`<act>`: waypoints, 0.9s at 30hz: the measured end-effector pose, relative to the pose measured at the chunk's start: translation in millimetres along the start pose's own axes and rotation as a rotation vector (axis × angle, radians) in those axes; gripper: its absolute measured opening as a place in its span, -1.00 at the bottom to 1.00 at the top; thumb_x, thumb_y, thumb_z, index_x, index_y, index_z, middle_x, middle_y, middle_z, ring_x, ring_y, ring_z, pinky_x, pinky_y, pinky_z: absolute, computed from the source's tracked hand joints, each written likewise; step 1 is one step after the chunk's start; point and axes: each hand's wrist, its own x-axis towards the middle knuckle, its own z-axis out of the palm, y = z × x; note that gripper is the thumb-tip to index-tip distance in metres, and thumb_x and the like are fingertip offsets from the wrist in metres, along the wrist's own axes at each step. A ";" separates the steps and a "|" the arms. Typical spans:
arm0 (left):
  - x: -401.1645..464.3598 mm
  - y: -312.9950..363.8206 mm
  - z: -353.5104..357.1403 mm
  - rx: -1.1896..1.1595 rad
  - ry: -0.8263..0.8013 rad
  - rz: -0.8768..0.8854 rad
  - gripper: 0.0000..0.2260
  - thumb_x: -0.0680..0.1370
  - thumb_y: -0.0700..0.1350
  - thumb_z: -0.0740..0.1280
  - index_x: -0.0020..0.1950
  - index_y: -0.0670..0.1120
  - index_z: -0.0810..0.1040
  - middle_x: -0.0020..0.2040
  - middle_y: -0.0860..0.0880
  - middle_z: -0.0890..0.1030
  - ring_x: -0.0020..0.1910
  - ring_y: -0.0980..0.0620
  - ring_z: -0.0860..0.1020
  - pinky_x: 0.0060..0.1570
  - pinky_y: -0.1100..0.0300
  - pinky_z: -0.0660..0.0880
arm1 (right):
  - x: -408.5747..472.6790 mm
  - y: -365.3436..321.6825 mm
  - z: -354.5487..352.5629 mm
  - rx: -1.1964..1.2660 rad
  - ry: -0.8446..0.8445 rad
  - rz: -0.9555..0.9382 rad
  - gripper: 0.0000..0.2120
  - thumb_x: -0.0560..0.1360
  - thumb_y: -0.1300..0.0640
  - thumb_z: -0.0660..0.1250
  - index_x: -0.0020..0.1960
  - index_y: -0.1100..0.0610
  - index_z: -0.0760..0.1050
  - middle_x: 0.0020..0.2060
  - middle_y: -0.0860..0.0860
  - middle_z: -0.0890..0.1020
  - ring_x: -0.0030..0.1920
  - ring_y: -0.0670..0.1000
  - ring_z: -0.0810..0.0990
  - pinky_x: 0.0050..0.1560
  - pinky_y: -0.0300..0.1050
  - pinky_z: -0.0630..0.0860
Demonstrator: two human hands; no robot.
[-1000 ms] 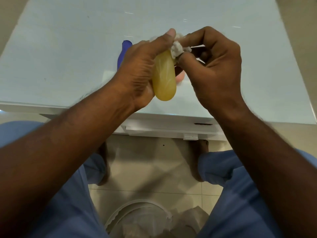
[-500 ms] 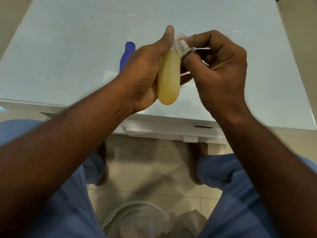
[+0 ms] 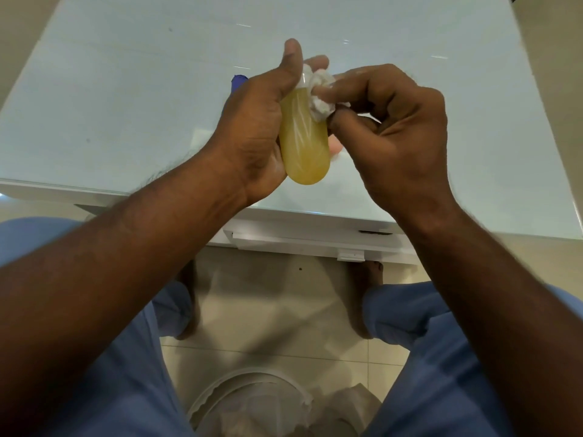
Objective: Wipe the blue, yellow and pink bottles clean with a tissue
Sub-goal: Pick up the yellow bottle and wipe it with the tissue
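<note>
A blue bottle peeks out behind the left hand, which wraps the yellow bottle above the surface. The right hand pinches a tissue against the bottle's upper side; something pink shows between the hands.

Tissue lower, now against yellow bottle's shoulder.

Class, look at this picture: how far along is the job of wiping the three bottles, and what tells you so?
Nothing shows as finished. In hand: the left hand grips the yellow bottle while the right hand presses a wadded tissue against its upper part. The blue bottle and pink bottle lie on the table, mostly hidden; whether they are already wiped cannot be told.
</note>
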 end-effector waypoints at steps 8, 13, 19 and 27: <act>11.2 5.3 -13.8 -0.223 0.035 0.003 -0.59 0.73 0.10 0.12 0.36 -0.19 0.47 0.05 -0.16 0.69 0.14 -0.15 0.68 0.23 -0.09 0.59 | -9.7 -0.4 -0.2 -0.217 -0.206 -0.097 -0.96 0.49 0.25 0.56 -0.07 0.14 0.75 -0.15 0.00 0.63 -0.15 -0.08 0.61 -0.16 -0.24 0.60; 8.1 -7.8 -5.9 -0.043 0.020 -0.034 -0.47 0.67 0.08 0.28 0.56 -0.13 0.30 0.14 -0.17 0.71 0.14 -0.16 0.70 0.16 -0.16 0.63 | -9.8 -4.5 2.5 -0.174 -0.013 -0.047 -0.83 0.51 0.33 0.50 0.09 0.19 0.71 -0.08 0.14 0.69 -0.13 -0.10 0.64 -0.09 -0.32 0.56; 4.7 -10.0 -6.1 -0.029 0.017 0.013 -0.55 0.67 0.07 0.28 0.46 -0.17 0.44 0.05 -0.13 0.72 0.12 -0.14 0.70 0.17 -0.14 0.62 | -6.0 -4.8 0.4 -0.150 -0.007 -0.067 -0.93 0.54 0.32 0.50 -0.01 0.29 0.64 -0.08 0.11 0.70 -0.12 -0.02 0.70 -0.11 -0.21 0.65; 4.6 0.7 -5.6 -0.150 0.075 -0.010 -0.63 0.68 0.09 0.26 0.29 -0.18 0.55 0.01 -0.10 0.68 0.04 -0.08 0.68 0.07 -0.04 0.64 | -15.4 -6.6 8.9 -0.207 -0.200 -0.196 -0.88 0.49 0.26 0.52 -0.13 0.29 0.61 -0.21 0.12 0.64 -0.25 0.08 0.59 -0.10 -0.08 0.57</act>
